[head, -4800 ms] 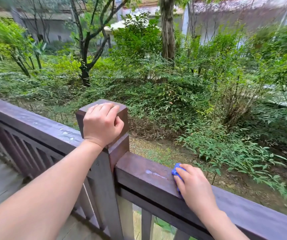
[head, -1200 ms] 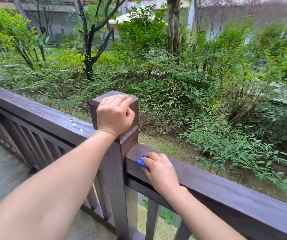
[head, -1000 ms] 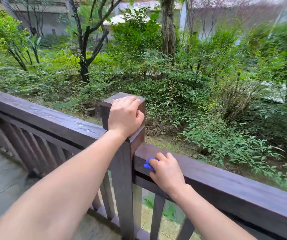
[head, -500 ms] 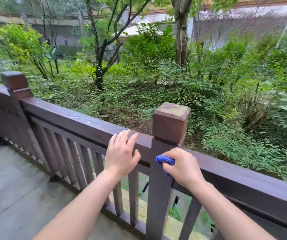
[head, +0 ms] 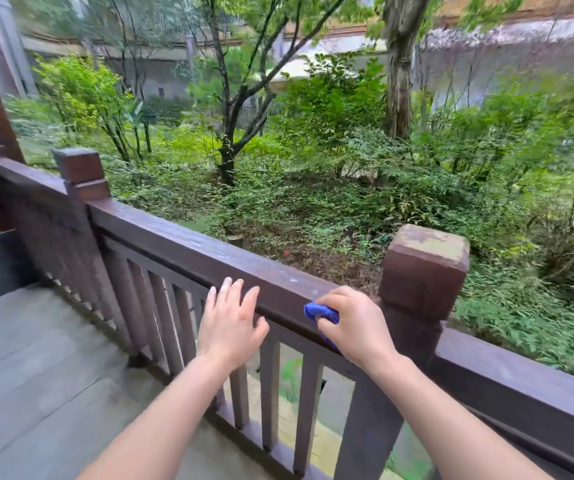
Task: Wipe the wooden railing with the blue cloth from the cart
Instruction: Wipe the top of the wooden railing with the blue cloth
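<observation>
The dark brown wooden railing point(head: 181, 242) runs from upper left to lower right, its top rail wet with small droplets. My right hand point(head: 355, 325) is shut on the bunched blue cloth point(head: 318, 311) and presses it against the rail's near edge, just left of a square post point(head: 424, 268). My left hand point(head: 230, 320) hovers flat with fingers spread in front of the rail, a little left of the cloth, holding nothing. Most of the cloth is hidden under my fingers. No cart is in view.
A second post point(head: 79, 168) stands further left along the railing. Vertical balusters point(head: 161, 317) fill the space under the rail. Grey deck boards point(head: 36, 358) lie at the lower left. Beyond the railing are shrubs and trees point(head: 230, 109).
My left hand came off the post cap and now hovers open by the rail. My right hand carried the cloth leftward past the post onto the adjoining rail section. The view swung left.
</observation>
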A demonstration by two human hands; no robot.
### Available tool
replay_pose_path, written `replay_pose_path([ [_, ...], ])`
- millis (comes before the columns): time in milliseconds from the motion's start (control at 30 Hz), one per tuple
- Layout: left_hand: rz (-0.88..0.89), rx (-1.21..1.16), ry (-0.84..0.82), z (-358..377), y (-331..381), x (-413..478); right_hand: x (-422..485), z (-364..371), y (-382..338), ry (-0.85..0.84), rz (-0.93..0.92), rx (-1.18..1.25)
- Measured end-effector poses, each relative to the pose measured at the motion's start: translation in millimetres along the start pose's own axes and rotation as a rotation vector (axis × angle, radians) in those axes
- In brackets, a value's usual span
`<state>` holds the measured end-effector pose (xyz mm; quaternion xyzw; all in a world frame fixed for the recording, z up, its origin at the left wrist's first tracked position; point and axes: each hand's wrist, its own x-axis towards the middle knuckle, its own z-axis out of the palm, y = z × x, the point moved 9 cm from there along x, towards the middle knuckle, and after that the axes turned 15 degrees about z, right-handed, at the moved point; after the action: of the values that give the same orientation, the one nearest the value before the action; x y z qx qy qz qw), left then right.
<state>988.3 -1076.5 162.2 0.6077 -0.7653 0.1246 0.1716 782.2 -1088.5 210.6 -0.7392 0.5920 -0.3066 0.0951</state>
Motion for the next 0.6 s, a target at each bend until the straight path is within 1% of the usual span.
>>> replay_pose_path([
  [133,0.002,-0.004,-0.064,33.3,-27.9,29.3,36.7,24.8,9.4,0.04,0.038,-0.001],
  [233,-0.011,-0.024,-0.094,59.0,-48.7,49.8,64.4,43.3,24.4,0.067,0.082,0.043],
  [367,0.044,-0.022,-0.125,86.9,-70.3,77.8,99.0,61.8,39.0,0.104,0.148,0.065],
  [467,0.081,-0.046,-0.125,98.5,-80.8,104.2,118.0,65.5,44.9,0.183,0.195,0.069],
  [600,0.177,-0.084,-0.124,116.7,-88.4,144.1,124.8,67.7,53.7,0.289,0.218,0.047],
])
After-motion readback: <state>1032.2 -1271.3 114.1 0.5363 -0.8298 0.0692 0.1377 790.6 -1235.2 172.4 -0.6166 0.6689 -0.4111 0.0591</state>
